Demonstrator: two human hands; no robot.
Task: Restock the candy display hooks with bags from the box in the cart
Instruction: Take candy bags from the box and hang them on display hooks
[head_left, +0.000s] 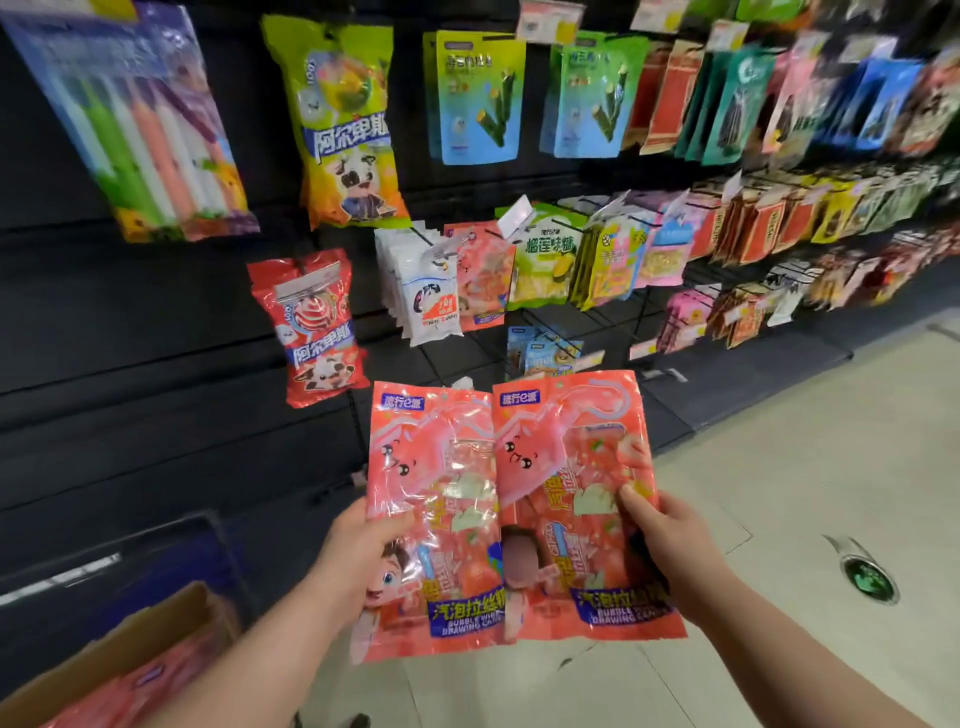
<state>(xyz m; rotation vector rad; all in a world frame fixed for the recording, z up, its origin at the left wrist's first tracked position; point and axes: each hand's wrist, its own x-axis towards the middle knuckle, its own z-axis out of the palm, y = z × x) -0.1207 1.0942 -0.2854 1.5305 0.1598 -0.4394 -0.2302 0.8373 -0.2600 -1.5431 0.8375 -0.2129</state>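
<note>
I hold two pink candy bags upright, side by side in front of the display. My left hand (358, 545) grips the left bag (434, 499) by its left edge. My right hand (670, 540) grips the right bag (571, 467) by its right edge, thumb on its front. The right bag overlaps the left one slightly. Matching pink bags (480, 275) hang on a hook in the middle row of the black display wall. The cardboard box (119, 649) with more pink bags sits at the bottom left, inside the dark blue cart (171, 551).
Red lollipop bags (311, 327) hang left of my bags, white candy bags (421, 291) and green durian candy bags (545, 254) in the middle row. Rows of snack packs run to the right. A floor drain (867, 574) sits in the pale tiled floor at right.
</note>
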